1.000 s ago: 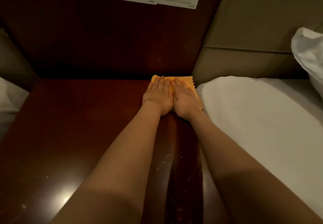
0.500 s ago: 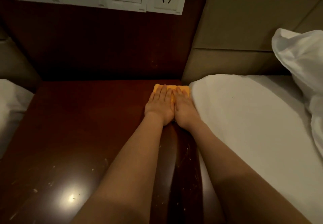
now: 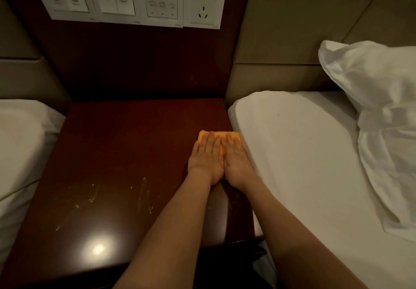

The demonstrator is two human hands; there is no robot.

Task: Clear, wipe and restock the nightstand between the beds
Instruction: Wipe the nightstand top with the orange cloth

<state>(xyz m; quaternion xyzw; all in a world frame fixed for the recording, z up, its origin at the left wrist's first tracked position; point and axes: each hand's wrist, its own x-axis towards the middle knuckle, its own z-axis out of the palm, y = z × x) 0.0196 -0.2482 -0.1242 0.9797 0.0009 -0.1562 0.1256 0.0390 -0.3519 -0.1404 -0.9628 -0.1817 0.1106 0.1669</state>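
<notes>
cloth (image 3: 234, 134): I see it flat on the tabletop (image 3: 126, 153), right edge, just beside the right bed (image 3: 304, 164) | left hand (image 3: 206, 160), right hand (image 3: 237, 162): side by side, fingers straight, palms pressing the cloth | pillow (image 3: 371, 108): on that bed, well apart | switches (image 3: 135, 2): on the wall panel above

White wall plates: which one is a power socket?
The rightmost white plastic plate, showing plug holes; the other three carry switches.
</notes>
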